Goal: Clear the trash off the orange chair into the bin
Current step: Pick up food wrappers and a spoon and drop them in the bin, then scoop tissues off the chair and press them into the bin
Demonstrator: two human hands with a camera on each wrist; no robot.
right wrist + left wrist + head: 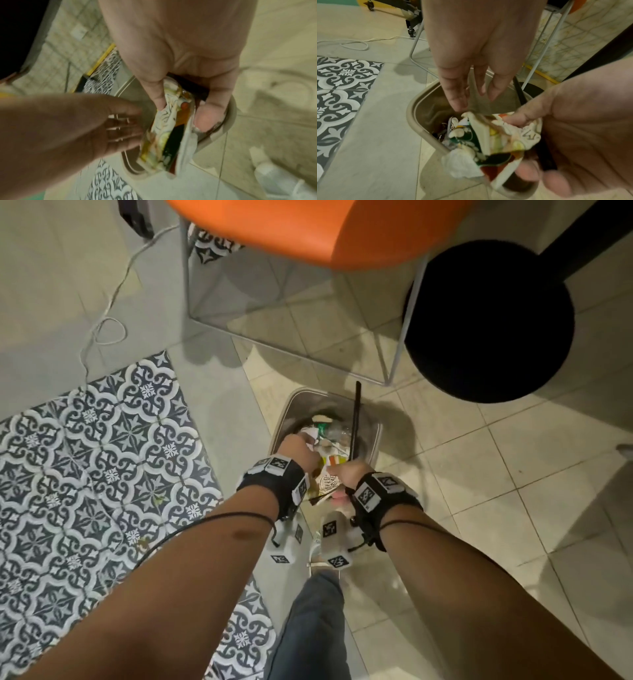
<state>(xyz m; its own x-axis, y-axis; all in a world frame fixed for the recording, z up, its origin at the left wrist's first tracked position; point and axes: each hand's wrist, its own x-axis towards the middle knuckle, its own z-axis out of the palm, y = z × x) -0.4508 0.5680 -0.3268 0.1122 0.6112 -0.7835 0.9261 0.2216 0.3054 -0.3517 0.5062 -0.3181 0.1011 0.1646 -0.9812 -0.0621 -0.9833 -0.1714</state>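
Trash point(496, 138) pinched by right hand point(346, 474), left hand point(296, 451) relaxed, above littered bin point(294, 405).

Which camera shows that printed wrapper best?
The left wrist view: the printed wrapper sits unobstructed, pinched by the right hand over the bin. The right wrist view shows it edge-on and blurred. In the head view the hands mostly hide it.

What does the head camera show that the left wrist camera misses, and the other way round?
Only the head view shows the orange chair seat, the round black stool and both forearms. Only the left wrist view shows the left hand with straight fingers and the right hand pinching a crumpled printed wrapper with a white tissue. Both show the bin with its trash and the patterned tiles.
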